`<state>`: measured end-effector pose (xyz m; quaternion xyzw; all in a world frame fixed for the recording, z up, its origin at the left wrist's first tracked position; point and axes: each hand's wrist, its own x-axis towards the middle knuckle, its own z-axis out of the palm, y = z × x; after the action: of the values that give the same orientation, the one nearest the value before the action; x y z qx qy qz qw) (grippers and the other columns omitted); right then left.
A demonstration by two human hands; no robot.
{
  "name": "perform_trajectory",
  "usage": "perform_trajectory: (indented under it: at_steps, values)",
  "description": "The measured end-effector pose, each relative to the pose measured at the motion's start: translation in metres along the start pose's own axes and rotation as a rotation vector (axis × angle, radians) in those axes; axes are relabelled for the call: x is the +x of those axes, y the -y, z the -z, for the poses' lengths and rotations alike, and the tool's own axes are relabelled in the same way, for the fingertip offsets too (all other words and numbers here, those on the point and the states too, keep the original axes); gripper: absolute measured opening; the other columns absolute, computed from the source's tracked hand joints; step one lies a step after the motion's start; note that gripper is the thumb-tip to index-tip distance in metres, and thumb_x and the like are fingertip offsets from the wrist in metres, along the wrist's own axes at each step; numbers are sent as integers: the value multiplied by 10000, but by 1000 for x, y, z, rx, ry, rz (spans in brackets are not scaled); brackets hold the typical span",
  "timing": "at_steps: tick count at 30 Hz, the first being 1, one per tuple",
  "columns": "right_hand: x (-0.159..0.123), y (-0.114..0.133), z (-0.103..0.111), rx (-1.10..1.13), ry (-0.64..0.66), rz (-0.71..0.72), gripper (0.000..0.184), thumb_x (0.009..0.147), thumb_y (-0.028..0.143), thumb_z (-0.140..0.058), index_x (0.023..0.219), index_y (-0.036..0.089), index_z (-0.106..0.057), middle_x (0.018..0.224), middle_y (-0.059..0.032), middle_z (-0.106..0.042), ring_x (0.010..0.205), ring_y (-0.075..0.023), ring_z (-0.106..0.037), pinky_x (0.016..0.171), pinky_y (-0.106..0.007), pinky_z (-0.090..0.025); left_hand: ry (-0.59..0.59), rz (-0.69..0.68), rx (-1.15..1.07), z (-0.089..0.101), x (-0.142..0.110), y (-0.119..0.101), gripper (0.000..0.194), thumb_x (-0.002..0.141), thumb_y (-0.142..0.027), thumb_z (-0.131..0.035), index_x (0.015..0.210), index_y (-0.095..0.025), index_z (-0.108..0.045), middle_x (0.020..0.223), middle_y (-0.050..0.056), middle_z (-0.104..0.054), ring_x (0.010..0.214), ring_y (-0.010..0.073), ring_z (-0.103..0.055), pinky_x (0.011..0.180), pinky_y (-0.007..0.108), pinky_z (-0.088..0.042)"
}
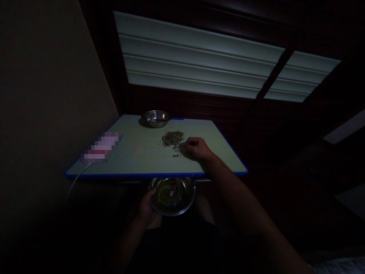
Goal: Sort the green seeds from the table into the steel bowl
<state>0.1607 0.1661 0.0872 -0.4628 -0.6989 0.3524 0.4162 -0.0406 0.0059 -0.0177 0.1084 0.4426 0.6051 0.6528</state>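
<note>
Below the table's front edge, my left hand (148, 204) grips the left rim of a shiny metal bowl (188, 203). Inside that bowl lie greenish grains (165, 196), with a small dark, red and white patch among them that I cannot make out. Over the tabletop, my right hand (196, 147) is closed on a thin, pale, see-through piece (180, 147), too dim to name. Its tip touches the near right side of a loose pile of small brownish-green grains (172, 138). A few stray grains (176, 155) lie just nearer to me.
The pale table (142, 160) has a blue edge. A second metal bowl (156, 118) stands at its back left. On the left lies a blurred-out pinkish object (101, 148) with a white cable (74, 182) hanging over the edge. Behind is a dark wooden panel with pale slats (194, 57).
</note>
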Motion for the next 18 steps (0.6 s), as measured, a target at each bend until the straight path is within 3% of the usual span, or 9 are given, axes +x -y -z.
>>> perform_trajectory:
  at_steps: [9, 18]
  values:
    - [2, -6, 0, -68, -40, 49, 208, 652, 367, -604, 656, 160, -616, 609, 13, -573, 611, -116, -480, 595, -246, -382, 5, 23, -23, -2, -1, -1, 222, 635, -342, -698, 778, -179, -742, 796, 87, -782, 1010, 344, -704, 945, 466, -527]
    - [3, -8, 0, -94, 14, 57, 232, 677, 371, -634, 702, 144, -672, 643, -5, -622, 627, -117, -517, 616, -245, -402, 24, 17, -55, 0, 0, 0, 228, 640, -329, -716, 797, -167, -746, 810, 96, -778, 1021, 350, -698, 938, 455, -525]
